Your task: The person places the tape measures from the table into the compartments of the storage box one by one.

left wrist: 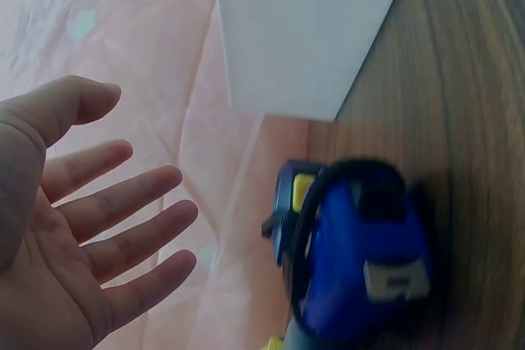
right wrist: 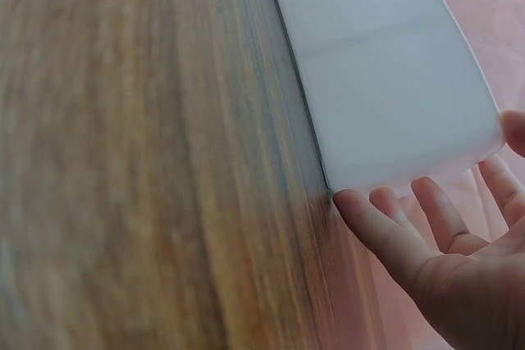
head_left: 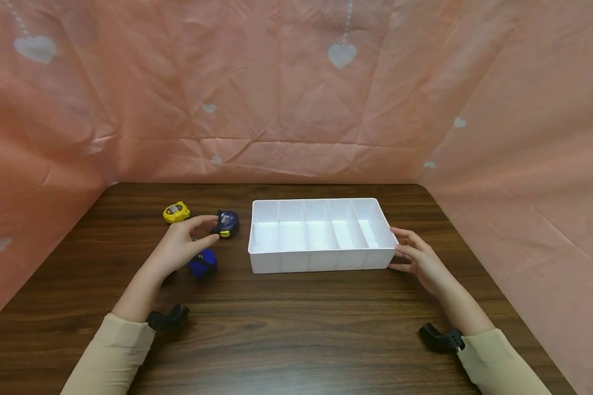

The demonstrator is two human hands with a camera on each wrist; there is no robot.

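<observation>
Cream sleeves [head_left: 113,345] lead to 2 bare hands: the left hand [head_left: 175,247], thumb and fingers spread wide with nothing held, hangs just short of a dark tape measure [head_left: 228,223]; the right hand [head_left: 422,263] rests its fingertips against the end wall of a white plastic box [head_left: 323,260], fingers nearly straight. Nearer the person lies a blue tape measure [head_left: 202,264], and beyond the left hand a yellow tape measure [head_left: 176,212]. The box stands upright on the wood-grain desk [head_left: 286,329], its 5 compartments open on top. Too firm a push from the right hand could slide the box into the dark tape measure; a low sweep of the left hand could knock the blue tape measure, lying so close. A strip of desk parts the dark tape measure from the box; broad surface runs in front, but only a narrow band reaches the back edge and pink cloth [head_left: 277,109].
</observation>
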